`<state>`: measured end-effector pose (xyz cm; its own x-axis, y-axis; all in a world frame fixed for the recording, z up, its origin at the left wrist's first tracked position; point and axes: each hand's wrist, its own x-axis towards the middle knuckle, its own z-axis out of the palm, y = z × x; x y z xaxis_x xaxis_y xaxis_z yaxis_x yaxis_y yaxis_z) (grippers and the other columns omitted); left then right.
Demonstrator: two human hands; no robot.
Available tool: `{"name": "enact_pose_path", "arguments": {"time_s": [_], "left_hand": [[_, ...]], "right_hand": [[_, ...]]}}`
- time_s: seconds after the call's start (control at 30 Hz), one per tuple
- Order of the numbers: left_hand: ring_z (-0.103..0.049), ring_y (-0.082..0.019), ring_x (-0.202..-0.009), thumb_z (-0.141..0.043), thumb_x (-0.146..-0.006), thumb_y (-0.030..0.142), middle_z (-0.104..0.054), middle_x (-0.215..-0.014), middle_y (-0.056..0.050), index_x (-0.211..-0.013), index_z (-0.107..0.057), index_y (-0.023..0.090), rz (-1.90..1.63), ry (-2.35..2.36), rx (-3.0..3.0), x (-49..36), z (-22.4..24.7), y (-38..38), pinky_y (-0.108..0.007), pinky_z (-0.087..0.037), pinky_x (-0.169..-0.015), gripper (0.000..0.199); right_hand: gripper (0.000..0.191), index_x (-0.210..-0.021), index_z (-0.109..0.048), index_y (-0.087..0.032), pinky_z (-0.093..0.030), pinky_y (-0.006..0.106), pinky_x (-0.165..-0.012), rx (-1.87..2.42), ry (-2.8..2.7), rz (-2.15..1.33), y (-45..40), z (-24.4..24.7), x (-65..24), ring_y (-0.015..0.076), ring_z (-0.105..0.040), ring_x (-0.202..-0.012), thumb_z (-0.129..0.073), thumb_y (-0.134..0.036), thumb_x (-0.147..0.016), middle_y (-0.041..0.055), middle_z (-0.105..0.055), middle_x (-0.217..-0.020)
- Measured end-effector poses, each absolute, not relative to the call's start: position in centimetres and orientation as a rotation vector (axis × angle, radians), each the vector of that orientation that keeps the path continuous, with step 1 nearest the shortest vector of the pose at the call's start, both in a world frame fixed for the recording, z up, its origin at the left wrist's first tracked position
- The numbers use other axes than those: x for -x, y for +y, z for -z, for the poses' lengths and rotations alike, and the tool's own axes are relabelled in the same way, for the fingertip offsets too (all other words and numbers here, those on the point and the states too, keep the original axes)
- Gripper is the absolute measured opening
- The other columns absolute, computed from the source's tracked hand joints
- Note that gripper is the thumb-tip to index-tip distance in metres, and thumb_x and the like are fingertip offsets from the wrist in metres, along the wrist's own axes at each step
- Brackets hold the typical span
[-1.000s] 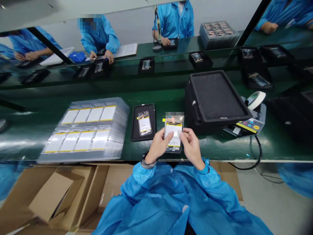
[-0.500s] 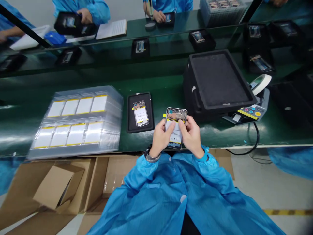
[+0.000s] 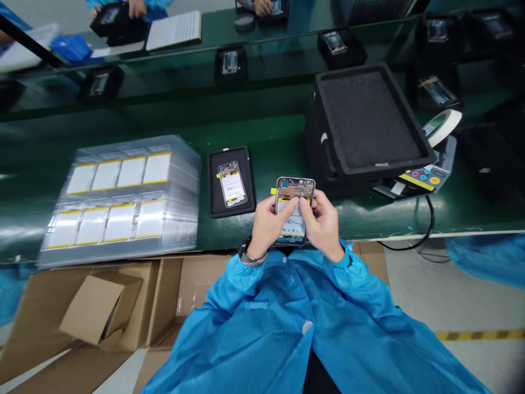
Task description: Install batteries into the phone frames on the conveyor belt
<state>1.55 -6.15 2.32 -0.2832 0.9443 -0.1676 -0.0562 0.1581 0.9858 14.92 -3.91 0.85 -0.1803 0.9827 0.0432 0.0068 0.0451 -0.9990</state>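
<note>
An opened phone (image 3: 293, 219) with its circuit board and white battery showing is held upright between both hands near the bench's front edge. My left hand (image 3: 268, 221) grips its left side, the thumb lying over the battery's upper part. On the right side my right hand (image 3: 322, 221) holds it, its thumb close to the other thumb. A yellow tab sticks out at the phone's upper left. Left of the hands, a second opened phone (image 3: 232, 186) lies in a black foam tray (image 3: 250, 202).
Stacked clear plastic trays (image 3: 180, 219) hold several white batteries at left. Stacked black trays (image 3: 369, 120) stand at right, beside a tape roll (image 3: 445, 127) and a device (image 3: 429, 178). Trays with phones line the far belt. Cardboard boxes (image 3: 92, 309) sit below. Co-workers' hands (image 3: 262, 6) show across.
The view has shifted slightly, so the bench items appear a little higher. My left thumb has moved up and inward on the phone, nearer my right thumb.
</note>
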Motion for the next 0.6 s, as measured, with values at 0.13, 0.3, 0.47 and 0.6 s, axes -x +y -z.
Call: {"name": "enact_pose_path", "arguments": {"time_s": [0.13,0.3,0.47,0.6], "left_hand": [[-0.061,-0.016,-0.070,-0.081,-0.084,0.058,-0.073,-0.082,-0.005,-0.093,-0.076,0.013,-1.316,1.462,-0.953,-1.76,-2.26,-6.24,-0.024,-0.049,-0.062,0.046],[-0.054,-0.013,-0.064,-0.076,-0.088,0.059,-0.066,-0.073,-0.003,-0.081,-0.071,0.013,-1.318,1.523,-1.002,-2.02,-1.93,-6.13,-0.022,-0.044,-0.058,0.047],[-0.050,-0.012,-0.064,-0.076,-0.088,0.056,-0.061,-0.068,-0.001,-0.073,-0.066,0.014,-1.289,1.593,-1.018,-2.25,-1.82,-6.03,-0.022,-0.040,-0.057,0.046],[-0.046,-0.012,-0.063,-0.077,-0.086,0.053,-0.057,-0.065,0.000,-0.069,-0.063,0.015,-1.298,1.645,-1.048,-2.35,-1.90,-6.06,-0.022,-0.037,-0.056,0.044]], "right_hand": [[0.037,-0.119,-0.065,-0.024,-0.057,0.031,-0.069,1.086,-1.325,-1.316,-3.84,-0.61,-14.82,0.0191,-0.068,-0.077,-0.062,-0.056,-0.100,0.0034,-0.074,-0.095],[0.037,-0.123,-0.064,-0.025,-0.057,0.032,-0.070,1.063,-1.303,-1.340,-3.68,-0.25,-15.05,0.0188,-0.066,-0.075,-0.063,-0.054,-0.100,0.0036,-0.074,-0.097],[0.036,-0.122,-0.065,-0.025,-0.056,0.032,-0.070,1.125,-1.361,-1.283,-3.72,-0.03,-15.30,0.0187,-0.065,-0.073,-0.063,-0.054,-0.100,0.0019,-0.073,-0.090],[0.035,-0.123,-0.064,-0.024,-0.058,0.032,-0.073,1.134,-1.365,-1.252,-4.06,-0.01,-15.26,0.0188,-0.067,-0.075,-0.061,-0.052,-0.102,0.0028,-0.074,-0.093]]}}
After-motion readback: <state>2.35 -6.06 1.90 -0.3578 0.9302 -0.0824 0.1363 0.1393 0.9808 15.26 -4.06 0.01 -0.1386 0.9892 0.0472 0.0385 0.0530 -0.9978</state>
